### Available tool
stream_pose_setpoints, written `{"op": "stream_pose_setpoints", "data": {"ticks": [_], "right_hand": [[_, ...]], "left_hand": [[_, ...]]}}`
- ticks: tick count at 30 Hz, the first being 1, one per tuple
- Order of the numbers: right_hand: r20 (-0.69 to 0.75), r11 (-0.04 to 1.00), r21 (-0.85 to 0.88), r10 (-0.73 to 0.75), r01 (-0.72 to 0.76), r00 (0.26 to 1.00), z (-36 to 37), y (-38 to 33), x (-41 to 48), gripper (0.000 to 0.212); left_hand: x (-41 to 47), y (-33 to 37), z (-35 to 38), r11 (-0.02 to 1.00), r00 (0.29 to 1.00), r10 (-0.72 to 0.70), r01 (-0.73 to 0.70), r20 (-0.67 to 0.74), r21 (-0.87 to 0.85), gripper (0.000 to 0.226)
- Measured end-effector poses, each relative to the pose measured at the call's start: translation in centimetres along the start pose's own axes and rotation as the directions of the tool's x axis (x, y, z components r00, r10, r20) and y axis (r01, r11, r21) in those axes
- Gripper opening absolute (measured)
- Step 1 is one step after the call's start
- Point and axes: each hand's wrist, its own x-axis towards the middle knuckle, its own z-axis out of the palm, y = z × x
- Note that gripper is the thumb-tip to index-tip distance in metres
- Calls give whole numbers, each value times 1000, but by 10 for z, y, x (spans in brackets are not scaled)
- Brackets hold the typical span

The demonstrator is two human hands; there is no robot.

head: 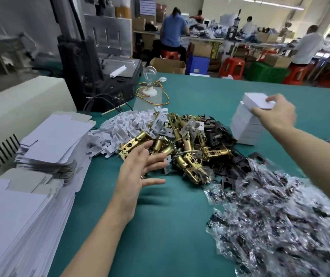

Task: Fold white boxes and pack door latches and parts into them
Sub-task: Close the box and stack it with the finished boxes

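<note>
Flat white cardboard box blanks lie in a tall stack at the near left of the green worktop, closer than the heap of brass door latches and to its left. A second, lower stack of the same blanks sits just beyond the first. To the near right of the heap spreads a drift of clear plastic bags holding small dark parts. The left hand hovers at the near edge of the heap, fingers straight and spread wide, holding nothing; whether the fingertips touch a latch cannot be told. Small white card inserts are piled against the heap's left side and black metal plates against its right. Right of the heap and a little beyond it, the right hand grips a folded white box, thumb on its top face, at the top of a stack of folded white boxes. Beyond the heap stand a clear light bulb on a white base and a black machine. Farther still, people sit on red plastic stools at other worktops.
</note>
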Motion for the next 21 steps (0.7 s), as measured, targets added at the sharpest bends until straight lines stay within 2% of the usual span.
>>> {"op": "stream_pose_setpoints", "data": {"ticks": [4, 12, 21], "right_hand": [[1, 996, -84, 20, -20, 1000, 10, 16, 20, 68], [35, 983, -184, 11, -4, 999, 24, 8, 25, 77], [-87, 993, -68, 88, -94, 992, 33, 11, 16, 86]], "left_hand": [[1, -4, -2, 1000, 1000, -18, 18, 17, 20, 49], [4, -7, -5, 998, 999, -29, 27, 30, 55, 46], [4, -7, -6, 998, 1000, -11, 10, 20, 59, 44]]}}
